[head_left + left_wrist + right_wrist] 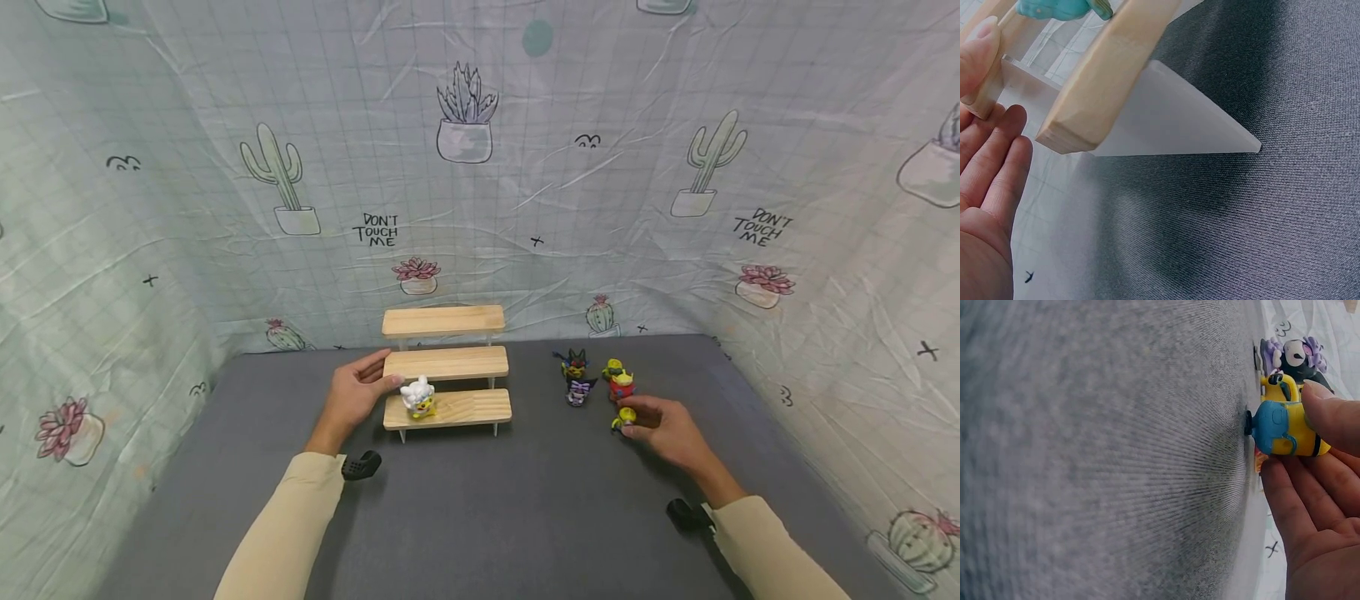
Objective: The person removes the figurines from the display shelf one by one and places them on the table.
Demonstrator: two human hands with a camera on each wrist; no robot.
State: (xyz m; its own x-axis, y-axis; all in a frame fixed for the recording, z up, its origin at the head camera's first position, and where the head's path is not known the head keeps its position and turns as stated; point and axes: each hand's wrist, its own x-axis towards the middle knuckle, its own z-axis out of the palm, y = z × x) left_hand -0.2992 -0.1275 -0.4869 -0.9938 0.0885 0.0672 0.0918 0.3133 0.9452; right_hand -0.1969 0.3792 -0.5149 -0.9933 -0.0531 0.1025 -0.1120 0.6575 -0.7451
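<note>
My left hand (354, 393) grips the left end of the middle board of a three-tier wooden display stand (450, 363), the thumb on one side and the fingers on the other, as the left wrist view shows. A white and yellow figurine (418, 398) stands on the lowest board, near that hand. On the right, my right hand (667, 429) pinches a yellow and blue minion figurine (1282, 428) between thumb and fingers, low over the dark cloth. Just behind it are a red figurine with a yellow-green head (621, 386) and another yellow figurine (613, 369).
Two dark figurines stand left of the yellow ones: a black and purple one (577, 392) in front and a black-eared one (574, 363) behind. A grey cloth (465, 517) covers the table. Patterned fabric (525, 192) hangs behind and at both sides.
</note>
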